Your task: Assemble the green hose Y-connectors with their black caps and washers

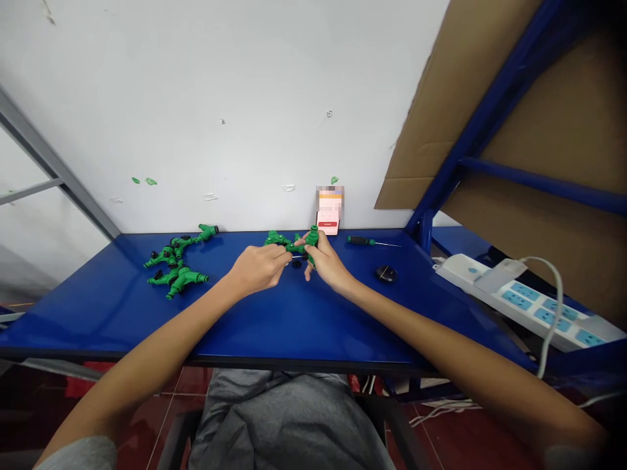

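Note:
Both my hands meet over the middle of the blue table (294, 320). My right hand (327, 262) is closed round a green plastic hose connector (310, 239), held upright just above the table. My left hand (257, 266) is pinched at the connector's left branch, fingertips pressed together on a small part that I cannot make out. A small black ring (296, 264) lies under the hands. More green connectors (277, 239) rest just behind my left hand.
A pile of several green connectors (177, 264) lies at the left of the table. A green-handled screwdriver (368, 242) and a black round cap (386, 273) lie to the right. A small card (329, 210) leans on the wall. A white power strip (524, 297) sits far right.

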`<state>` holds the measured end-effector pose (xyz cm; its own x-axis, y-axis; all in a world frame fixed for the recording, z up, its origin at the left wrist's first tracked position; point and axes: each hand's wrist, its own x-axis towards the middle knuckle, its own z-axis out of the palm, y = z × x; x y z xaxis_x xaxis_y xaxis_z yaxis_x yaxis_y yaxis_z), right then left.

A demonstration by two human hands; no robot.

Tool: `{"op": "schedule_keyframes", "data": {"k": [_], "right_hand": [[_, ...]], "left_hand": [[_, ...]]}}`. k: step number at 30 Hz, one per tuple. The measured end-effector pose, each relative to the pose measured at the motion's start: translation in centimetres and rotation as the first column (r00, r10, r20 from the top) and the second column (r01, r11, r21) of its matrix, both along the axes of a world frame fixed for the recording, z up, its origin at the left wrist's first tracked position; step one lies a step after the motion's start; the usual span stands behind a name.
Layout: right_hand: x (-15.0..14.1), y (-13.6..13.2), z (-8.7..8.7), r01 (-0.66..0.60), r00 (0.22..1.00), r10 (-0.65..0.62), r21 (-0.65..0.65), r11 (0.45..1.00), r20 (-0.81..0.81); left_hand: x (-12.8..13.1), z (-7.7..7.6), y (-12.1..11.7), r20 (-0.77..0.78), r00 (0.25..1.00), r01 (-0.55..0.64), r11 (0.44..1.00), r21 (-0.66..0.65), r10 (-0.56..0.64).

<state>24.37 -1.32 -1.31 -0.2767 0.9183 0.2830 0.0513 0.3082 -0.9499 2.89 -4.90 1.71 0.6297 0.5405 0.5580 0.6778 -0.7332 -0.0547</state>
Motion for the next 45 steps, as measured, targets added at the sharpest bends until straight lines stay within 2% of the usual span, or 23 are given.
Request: {"op": "schedule_keyframes", "data": {"k": [3, 4, 5, 6, 7, 9, 10, 11, 12, 14, 17, 21, 23, 25, 28, 31, 33, 35, 37, 38, 39, 41, 45], "right_hand": [[-0.2, -0.6, -0.1, 0.029, 0.999, -0.030, 0.030, 0.999, 0.017], [-0.2, -1.0, 0.1, 0.039, 0.999, -0.042, 0.079, 0.996, 0.033], [-0.2, -1.4, 0.4, 0.044, 0.997, -0.053, 0.139, 0.989, 0.058], [-0.1, -1.9, 0.7, 0.052, 0.993, -0.072, 0.207, 0.977, 0.092], [-0.1, -2.3, 1.0, 0.039, 0.986, -0.082, 0.273, 0.961, 0.146], [0.1, -2.8, 1.6, 0.035, 0.966, -0.133, 0.398, 0.917, 0.221], [0.1, -3.0, 1.7, 0.034, 0.957, -0.155, 0.439, 0.898, 0.243], [0.2, -2.9, 1.8, 0.041, 0.954, -0.171, 0.456, 0.889, 0.247], [0.3, -2.8, 1.9, 0.047, 0.956, -0.170, 0.446, 0.894, 0.240], [0.3, -2.1, 1.7, 0.055, 0.974, -0.129, 0.361, 0.931, 0.185], [0.4, -0.7, 1.1, 0.054, 0.996, -0.067, 0.208, 0.977, 0.055], [0.4, 0.5, 0.7, 0.046, 0.994, -0.044, 0.021, 0.999, -0.099], [0.4, 0.5, 0.8, 0.003, 0.985, -0.020, -0.098, 0.995, -0.171], [0.3, 0.3, 1.0, -0.049, 0.974, 0.006, -0.183, 0.982, -0.227], [0.2, 0.0, 1.0, -0.091, 0.971, 0.041, -0.207, 0.974, -0.235], [0.1, -0.4, 0.7, -0.052, 0.992, 0.042, -0.088, 0.995, -0.115], [0.1, -0.8, 0.6, 0.005, 1.000, -0.007, 0.081, 0.997, 0.016], [0.3, -1.5, 0.8, 0.043, 0.990, -0.079, 0.277, 0.960, 0.120], [0.5, -2.3, 1.3, 0.053, 0.978, -0.140, 0.462, 0.885, 0.155], [0.6, -2.6, 1.6, 0.052, 0.973, -0.164, 0.539, 0.841, 0.161], [0.6, -2.8, 1.8, 0.052, 0.969, -0.184, 0.595, 0.802, 0.162], [0.7, -2.9, 2.0, 0.061, 0.963, -0.211, 0.627, 0.777, 0.168], [0.5, -1.5, 1.1, 0.097, 0.969, -0.180, 0.413, 0.906, 0.169]], "left_hand": [[0.0, 0.1, 0.1, 0.120, 0.993, 0.027, 0.984, -0.177, -0.005], [0.0, 0.3, 0.3, 0.216, 0.976, 0.057, 0.950, -0.308, 0.012], [-0.1, 0.7, 0.4, 0.311, 0.949, 0.104, 0.879, -0.465, 0.052], [-0.3, 1.1, 0.5, 0.383, 0.917, 0.168, 0.763, -0.624, 0.111], [-0.4, 1.5, 0.6, 0.423, 0.888, 0.236, 0.610, -0.756, 0.180], [-0.7, 2.4, 0.7, 0.429, 0.860, 0.342, 0.310, -0.887, 0.278], [-0.8, 2.8, 0.6, 0.428, 0.851, 0.374, 0.221, -0.900, 0.302], [-0.7, 3.0, 0.5, 0.438, 0.840, 0.397, 0.188, -0.898, 0.320], [-0.6, 3.1, 0.4, 0.456, 0.826, 0.411, 0.200, -0.889, 0.331], [-0.2, 3.0, 0.1, 0.509, 0.791, 0.419, 0.305, -0.855, 0.339], [0.4, 2.2, 0.1, 0.578, 0.769, 0.374, 0.543, -0.752, 0.272], [0.3, 1.2, 0.5, 0.565, 0.821, 0.246, 0.842, -0.480, 0.082], [0.1, 0.8, 0.7, 0.507, 0.862, 0.177, 0.934, -0.311, 0.006], [-0.1, 0.5, 0.6, 0.442, 0.896, 0.145, 0.971, -0.193, -0.046], [-0.1, 0.3, 0.4, 0.416, 0.904, 0.177, 0.972, -0.152, -0.100], [0.1, 0.4, 0.4, 0.536, 0.844, 0.224, 0.920, -0.322, -0.018], [0.1, 0.4, 0.8, 0.647, 0.744, 0.309, 0.772, -0.555, 0.167], [0.0, 0.5, 1.2, 0.667, 0.646, 0.443, 0.530, -0.723, 0.370], [-0.1, 0.6, 1.6, 0.634, 0.603, 0.544, 0.332, -0.771, 0.485], [-0.2, 0.7, 1.6, 0.625, 0.596, 0.573, 0.279, -0.771, 0.504], [-0.2, 0.9, 1.6, 0.628, 0.592, 0.594, 0.254, -0.764, 0.505], [-0.2, 1.2, 1.4, 0.657, 0.582, 0.613, 0.273, -0.742, 0.479], [-0.1, 1.8, 0.9, 0.725, 0.493, 0.565, 0.457, -0.687, 0.480]]}}
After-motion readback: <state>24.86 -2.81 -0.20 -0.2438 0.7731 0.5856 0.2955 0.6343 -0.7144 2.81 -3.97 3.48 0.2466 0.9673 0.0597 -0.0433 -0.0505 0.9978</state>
